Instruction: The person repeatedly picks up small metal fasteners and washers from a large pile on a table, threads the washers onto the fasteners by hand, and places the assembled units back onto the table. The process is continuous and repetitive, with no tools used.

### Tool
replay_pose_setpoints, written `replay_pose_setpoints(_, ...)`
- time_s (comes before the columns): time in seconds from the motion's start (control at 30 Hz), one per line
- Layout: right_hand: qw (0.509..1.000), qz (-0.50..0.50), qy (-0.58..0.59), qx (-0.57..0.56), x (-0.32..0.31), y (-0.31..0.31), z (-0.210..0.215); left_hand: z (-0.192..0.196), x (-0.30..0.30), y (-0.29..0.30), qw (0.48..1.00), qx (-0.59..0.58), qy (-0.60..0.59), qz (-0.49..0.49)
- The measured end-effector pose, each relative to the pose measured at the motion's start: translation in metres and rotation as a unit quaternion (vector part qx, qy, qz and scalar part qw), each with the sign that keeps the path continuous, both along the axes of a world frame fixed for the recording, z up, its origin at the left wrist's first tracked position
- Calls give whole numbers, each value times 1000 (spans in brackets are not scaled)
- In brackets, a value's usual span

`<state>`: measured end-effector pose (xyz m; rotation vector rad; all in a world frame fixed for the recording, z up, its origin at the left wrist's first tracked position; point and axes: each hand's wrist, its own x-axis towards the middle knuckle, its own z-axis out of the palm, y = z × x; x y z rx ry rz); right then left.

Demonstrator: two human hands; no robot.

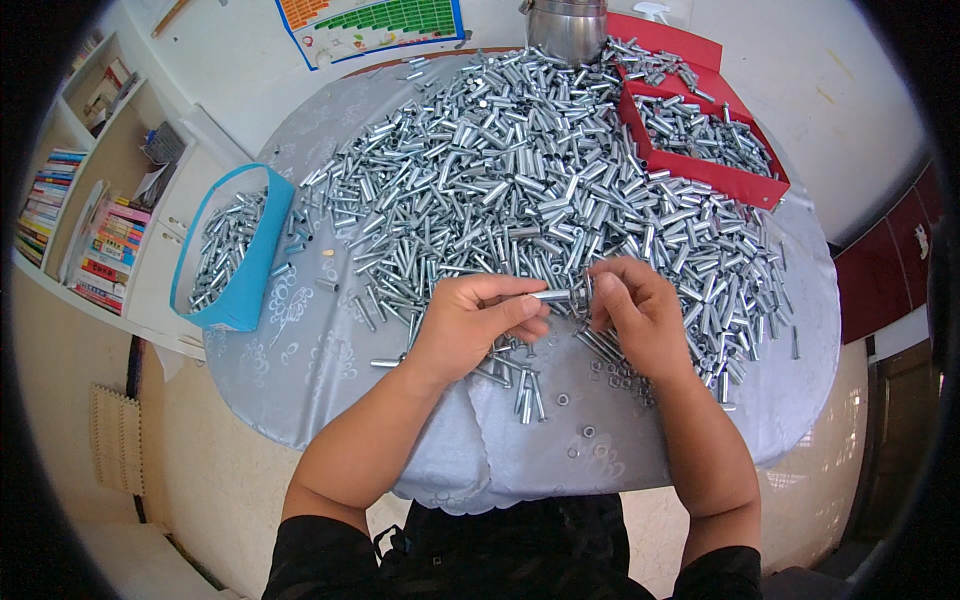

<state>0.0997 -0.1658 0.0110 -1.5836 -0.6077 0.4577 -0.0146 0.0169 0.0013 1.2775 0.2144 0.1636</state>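
Over the near edge of the metal heap, my left hand (pixel 465 322) pinches a shiny expansion bolt (pixel 552 296) between thumb and fingers. The bolt lies nearly level, its free end pointing right. At that end my right hand (pixel 640 315) is closed, thumb against fingertips, round a small metal piece too hidden to name. Below both hands, several loose bolts (pixel 528 395) lie on the cloth. Small nuts (pixel 588 431) are scattered near the table's front, and more sit under my right wrist.
A large heap of metal sleeves and bolts (pixel 500 170) spreads over the round table's grey cloth (pixel 320 390). Left stands a blue bin (pixel 250 280) with metal parts; back right, a red box (pixel 690 168) holds more. A steel pot (pixel 566 32) stands behind the heap.
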Motion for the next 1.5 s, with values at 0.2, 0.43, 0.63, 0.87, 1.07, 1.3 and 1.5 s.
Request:
replay_pose_setpoints(0.2, 998, 34, -41, -41, 6, -4, -1, -3, 1, 0, 1000, 8, -1, 5)
replay_pose_setpoints(0.43, 999, 33, 7, 26, -3, 1, 3, -2, 2, -1, 1000, -3, -8, 1)
replay_pose_setpoints(0.63, 982, 103, 46, -152, 9, -11, 5, -3, 0, 0, 1000, 3, -9, 2)
replay_pose_setpoints(0.87, 999, 46, -12, -3, 1, -2, -6, -3, 2, 0, 1000, 7, -7, 7)
replay_pose_setpoints(1.07, 998, 28, -45, 40, -3, 2, 4, -3, 2, 0, 1000, 1, -10, 7)
replay_pose_setpoints(1.3, 998, 55, 29, 6, 3, -5, 2, 0, 2, 0, 1000, 1, -12, 7)
replay_pose_setpoints(1.5, 995, -19, -76, -62, 1, 0, 1, -1, 1, 1, 999, 9, -21, 46)
